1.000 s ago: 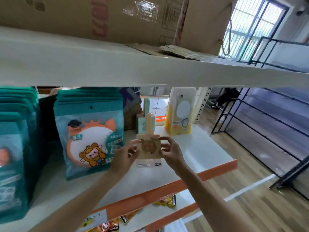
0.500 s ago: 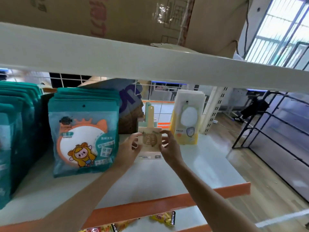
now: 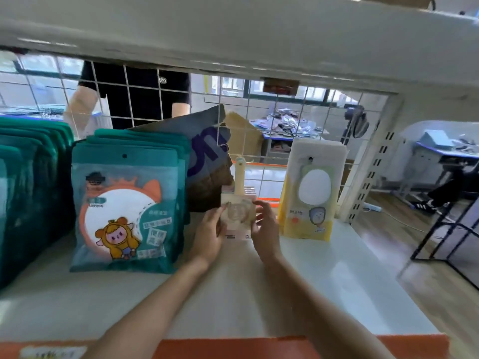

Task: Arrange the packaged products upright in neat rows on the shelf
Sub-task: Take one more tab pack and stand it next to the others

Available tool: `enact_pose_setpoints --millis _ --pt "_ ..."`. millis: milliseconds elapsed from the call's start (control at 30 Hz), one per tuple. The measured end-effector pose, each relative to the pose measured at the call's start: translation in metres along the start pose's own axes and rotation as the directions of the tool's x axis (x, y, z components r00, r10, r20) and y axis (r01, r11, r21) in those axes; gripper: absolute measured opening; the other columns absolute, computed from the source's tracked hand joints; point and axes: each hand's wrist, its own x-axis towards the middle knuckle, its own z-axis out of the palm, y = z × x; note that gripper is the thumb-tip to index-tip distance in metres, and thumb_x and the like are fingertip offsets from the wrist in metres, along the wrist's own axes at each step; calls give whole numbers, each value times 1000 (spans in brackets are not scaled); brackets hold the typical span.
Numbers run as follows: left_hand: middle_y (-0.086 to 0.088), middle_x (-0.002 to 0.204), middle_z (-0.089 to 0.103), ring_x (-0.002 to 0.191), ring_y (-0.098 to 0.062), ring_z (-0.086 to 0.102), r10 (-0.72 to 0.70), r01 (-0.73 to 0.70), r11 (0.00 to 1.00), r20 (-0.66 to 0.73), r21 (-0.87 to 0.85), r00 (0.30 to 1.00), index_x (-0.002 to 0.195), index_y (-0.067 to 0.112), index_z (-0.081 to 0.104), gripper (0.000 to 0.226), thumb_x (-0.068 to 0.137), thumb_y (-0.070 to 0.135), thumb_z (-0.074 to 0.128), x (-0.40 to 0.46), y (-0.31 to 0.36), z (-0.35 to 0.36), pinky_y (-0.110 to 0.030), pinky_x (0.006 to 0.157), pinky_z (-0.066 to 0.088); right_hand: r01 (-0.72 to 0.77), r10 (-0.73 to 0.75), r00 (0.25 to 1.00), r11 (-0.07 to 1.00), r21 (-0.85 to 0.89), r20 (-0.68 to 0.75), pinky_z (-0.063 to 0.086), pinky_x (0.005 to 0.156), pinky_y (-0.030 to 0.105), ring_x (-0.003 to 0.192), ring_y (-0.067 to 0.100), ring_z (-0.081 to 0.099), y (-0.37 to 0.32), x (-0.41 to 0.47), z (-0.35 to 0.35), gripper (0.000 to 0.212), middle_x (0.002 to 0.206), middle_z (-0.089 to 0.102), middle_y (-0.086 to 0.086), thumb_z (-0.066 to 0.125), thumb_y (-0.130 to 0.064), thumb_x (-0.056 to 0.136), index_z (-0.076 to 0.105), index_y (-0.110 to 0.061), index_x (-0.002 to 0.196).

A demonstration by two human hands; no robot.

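- One small beige packaged brush (image 3: pixel 238 212) stands upright on the white shelf (image 3: pixel 337 275), toward its back edge; it has a pale handle sticking up and a faint round animal print on its front
- The left hand (image 3: pixel 208 235) pinches its left side, fingers curled; the right hand (image 3: pixel 264 226) holds its right side with bent fingers
- Just behind it more brush packs show, their number hard to tell
- Near the shelf's right edge stands one row of yellow-and-white pouches (image 3: pixel 309 195), upright, count unclear
- Left of the hands, two rows of teal pouches: one (image 3: pixel 124 206) fronted by a cartoon figure, another (image 3: pixel 28 193) at the shelf's left edge
- A wire grid (image 3: pixel 259 120) backs the shelf; a torn cardboard box (image 3: pixel 210 154) leans there
- One person in a black shirt (image 3: pixel 134 94) stands beyond the grid
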Motion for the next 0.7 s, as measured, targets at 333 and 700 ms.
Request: enact_pose_setpoints --millis 333,700 --pt "-11 141 38 127 -25 41 -4 0 998 54 61 999 134 10 47 45 90 4 55 5 -9 11 -17 102 26 95 -96 995 980 -173 5 43 69 11 88 20 56 19 9 7 50 110 53 12 54 15 77 51 -10 121" --pt "-7 149 28 134 -24 33 -8 1 995 69 101 998 141 13 38 50 93 4 50 5 -9 16 -34 112 28 138 -139 990 980 -143 6 52 85 28 97 24 59 16 5 6 53 112 58 12 59 11 79 50 -5 129"
